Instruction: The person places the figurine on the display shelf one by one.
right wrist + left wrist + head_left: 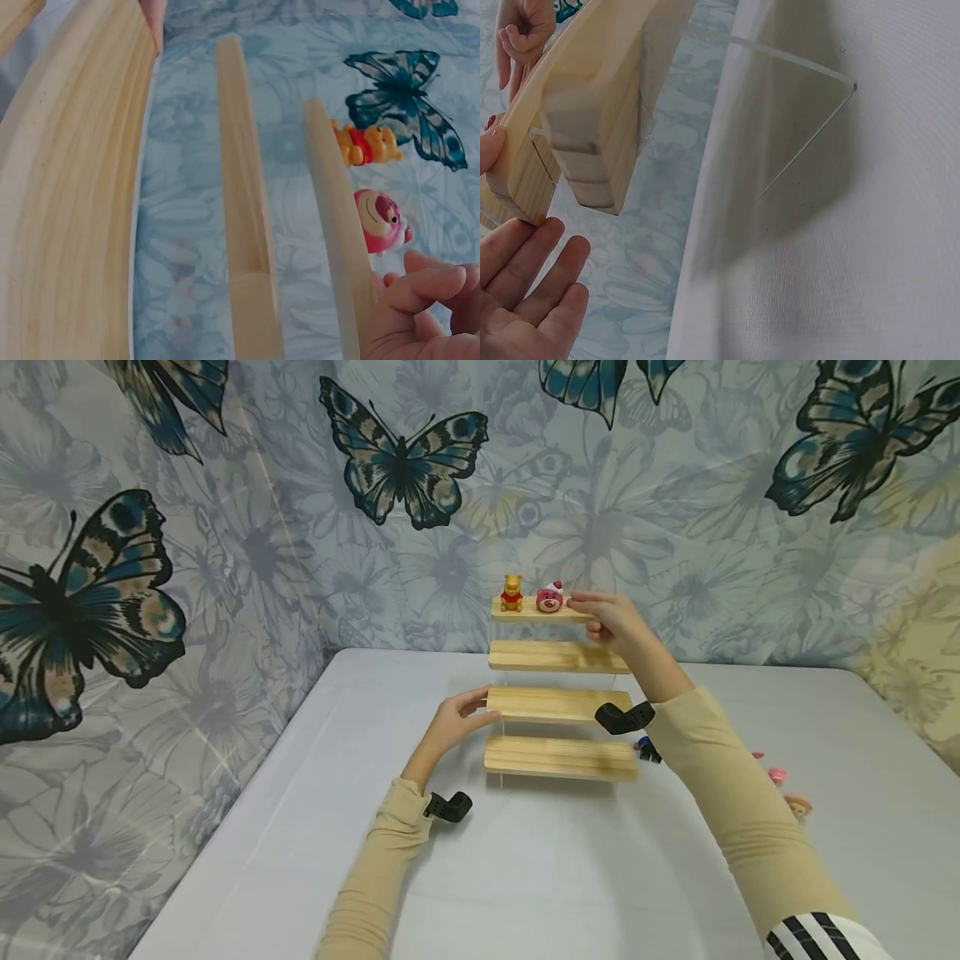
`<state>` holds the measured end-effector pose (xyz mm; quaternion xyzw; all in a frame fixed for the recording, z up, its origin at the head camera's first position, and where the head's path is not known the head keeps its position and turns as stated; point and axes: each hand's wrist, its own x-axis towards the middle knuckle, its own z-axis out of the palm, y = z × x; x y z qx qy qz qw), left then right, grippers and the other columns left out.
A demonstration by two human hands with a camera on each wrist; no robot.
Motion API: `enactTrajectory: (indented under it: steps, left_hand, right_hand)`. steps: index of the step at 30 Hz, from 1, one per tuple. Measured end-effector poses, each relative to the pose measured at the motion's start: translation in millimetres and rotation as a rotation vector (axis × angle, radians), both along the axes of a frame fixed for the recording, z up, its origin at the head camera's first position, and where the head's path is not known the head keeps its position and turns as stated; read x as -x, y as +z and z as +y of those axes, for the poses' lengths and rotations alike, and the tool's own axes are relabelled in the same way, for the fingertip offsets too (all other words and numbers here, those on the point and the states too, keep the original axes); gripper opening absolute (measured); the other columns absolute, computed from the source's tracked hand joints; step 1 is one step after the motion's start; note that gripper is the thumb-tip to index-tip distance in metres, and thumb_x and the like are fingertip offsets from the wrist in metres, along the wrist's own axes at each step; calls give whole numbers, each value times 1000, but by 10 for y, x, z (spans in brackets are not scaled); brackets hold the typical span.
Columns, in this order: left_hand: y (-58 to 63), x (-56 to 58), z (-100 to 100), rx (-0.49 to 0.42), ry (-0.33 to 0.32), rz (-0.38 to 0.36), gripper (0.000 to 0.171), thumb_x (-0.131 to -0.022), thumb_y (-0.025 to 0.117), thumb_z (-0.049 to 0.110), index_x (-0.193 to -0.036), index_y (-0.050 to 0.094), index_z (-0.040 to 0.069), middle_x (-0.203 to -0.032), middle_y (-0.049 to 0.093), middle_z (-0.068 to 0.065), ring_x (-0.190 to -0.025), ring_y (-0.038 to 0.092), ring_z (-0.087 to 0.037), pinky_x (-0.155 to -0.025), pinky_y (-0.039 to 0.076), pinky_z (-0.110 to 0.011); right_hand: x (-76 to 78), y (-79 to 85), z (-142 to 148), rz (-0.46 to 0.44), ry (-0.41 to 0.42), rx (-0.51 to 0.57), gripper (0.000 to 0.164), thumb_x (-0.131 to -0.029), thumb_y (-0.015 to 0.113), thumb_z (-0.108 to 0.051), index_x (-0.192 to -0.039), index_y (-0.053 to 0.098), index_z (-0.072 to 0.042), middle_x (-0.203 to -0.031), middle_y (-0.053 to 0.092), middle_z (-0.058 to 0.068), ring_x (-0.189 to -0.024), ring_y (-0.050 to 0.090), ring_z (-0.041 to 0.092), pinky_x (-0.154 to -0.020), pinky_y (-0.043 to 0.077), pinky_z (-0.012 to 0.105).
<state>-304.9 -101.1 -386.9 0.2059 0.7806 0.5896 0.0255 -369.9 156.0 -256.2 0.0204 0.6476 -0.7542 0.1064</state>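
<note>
Apparently positioning pink figurine [550,599] atop wooden stand [551,655]. Lightly pinching tier 3 [555,703] (from top) at left end with left hand [456,720]. Holding right hand [611,622] at top tier's [542,617] right end, being unable to tell whether pinching anything in that grip. Next, probably calling for withdrawing without jarring wooden stand.

Top shelf [536,617]: bear [512,594] left of figurine [549,600]; perhaps toys [798,806] right of stand [561,758].

Bench [517,877], white-covered. Standing on it: one wooden shelf [558,758], four stepped tiers on clear supports. Top tier: yellow bear [512,595] in red shirt, left; pink bear [550,599], right. Bench, right of shelf: dark-blue item [648,750]; pink item [777,775]; tan item [799,806]; details indistinct.
</note>
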Motion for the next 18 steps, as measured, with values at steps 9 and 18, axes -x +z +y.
enactTrajectory:
  steps: [9,18]
  left_hand:
    - [165,-148,-1,9,-7,12,54,-85,62,12,-131,40,-6,-129,44,-20,-116,42,-35,-98,33,-42]
    - [201,-161,6,30,-13,-6,57,-85,63,15,-133,38,-4,-131,42,-20,-118,39,-35,-99,33,-37]
  right_hand:
    - [-120,-27,95,65,17,69,47,-93,49,-8,-137,35,-1,-133,41,12,-40,28,6,-37,25,18]
    - [-295,-3,335,203,-30,207,20,-85,60,-3,-102,66,-13,-101,62,1,-38,31,6,-35,28,18]
